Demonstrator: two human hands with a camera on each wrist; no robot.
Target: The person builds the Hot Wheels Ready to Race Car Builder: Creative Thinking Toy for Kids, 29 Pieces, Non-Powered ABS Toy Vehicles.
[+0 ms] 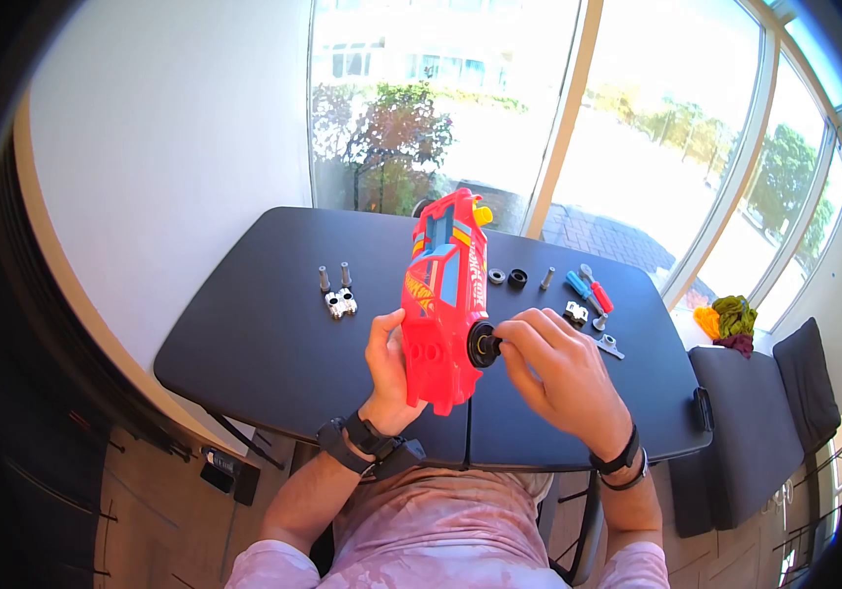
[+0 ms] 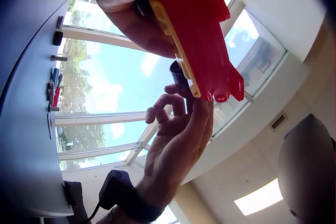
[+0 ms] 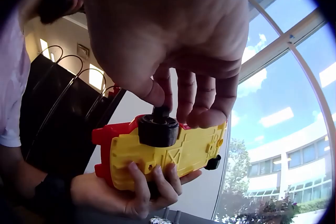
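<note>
A red toy car body point(image 1: 440, 294) with a yellow underside point(image 3: 184, 150) is held above the table, gripped from its left side by the left hand point(image 1: 389, 378). On the side near the right hand point(image 1: 568, 373) sits a black wheel point(image 1: 481, 346). Thumb and fingers of the right hand pinch a small black piece point(image 3: 161, 112) at the wheel's centre. In the right wrist view the left hand's fingers point(image 3: 157, 182) lie across the yellow underside. A yellow part point(image 1: 483, 215) sticks out near the car's far end.
On the black table point(image 1: 244, 304) stand two grey pegs beside a silver block point(image 1: 340, 302). To the right lie black rings point(image 1: 517, 279), another peg point(image 1: 547, 279), blue and red screwdrivers point(image 1: 599, 296) and small metal parts. Coloured yarn point(image 1: 735, 319) lies beyond the table's right side.
</note>
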